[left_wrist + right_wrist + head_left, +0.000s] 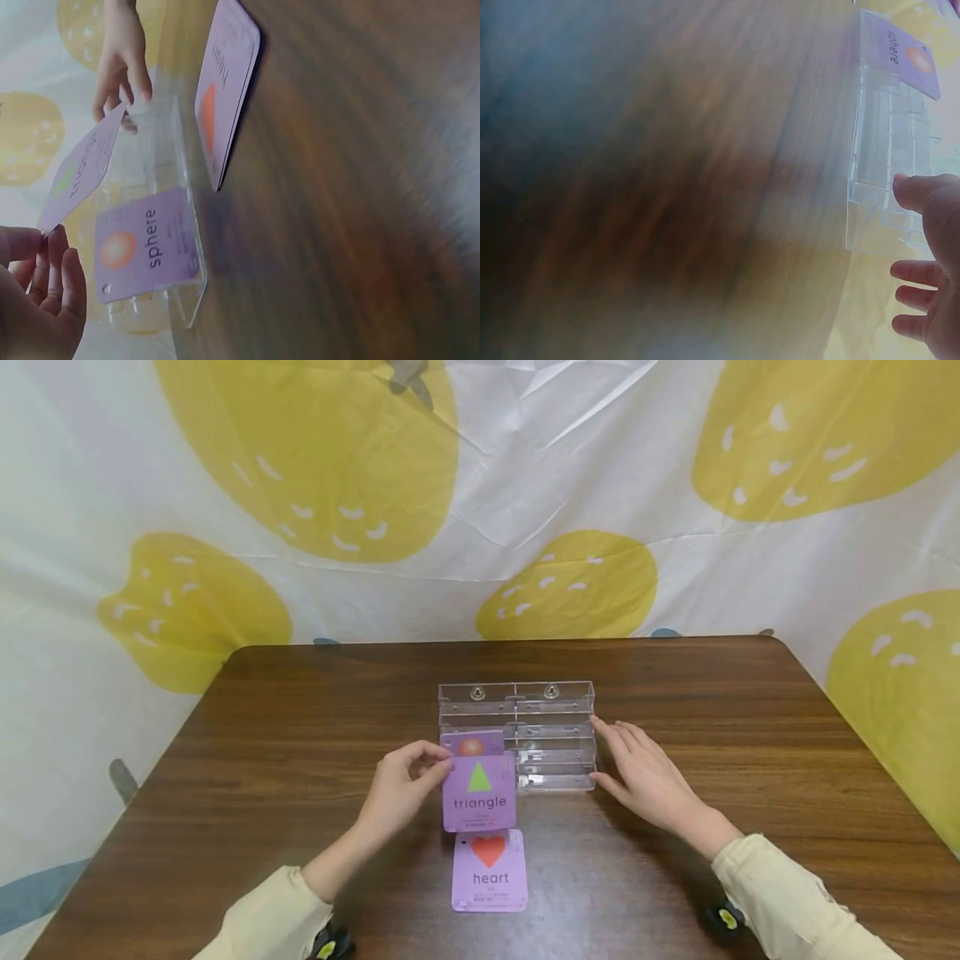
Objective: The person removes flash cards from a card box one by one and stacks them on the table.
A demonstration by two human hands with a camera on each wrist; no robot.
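My left hand [401, 785] pinches the left edge of a purple triangle card [480, 792] between thumb and fingers. In the left wrist view the card is held tilted, in the air before the rack. Behind it, a sphere card [146, 246] stands in the front left slot of a clear acrylic rack [557, 756]. A heart card [490, 871] lies on the table nearer to me, its top edge close under the triangle card in the head view. My right hand [651, 774] is at the rack's right side, fingers extended, its fingertips at the side wall.
The rack has several stepped tiers in two columns, with two round holes along its back panel. It stands on a dark wooden table [322, 718]. Behind the table hangs a white cloth [570, 485] printed with large yellow fruit.
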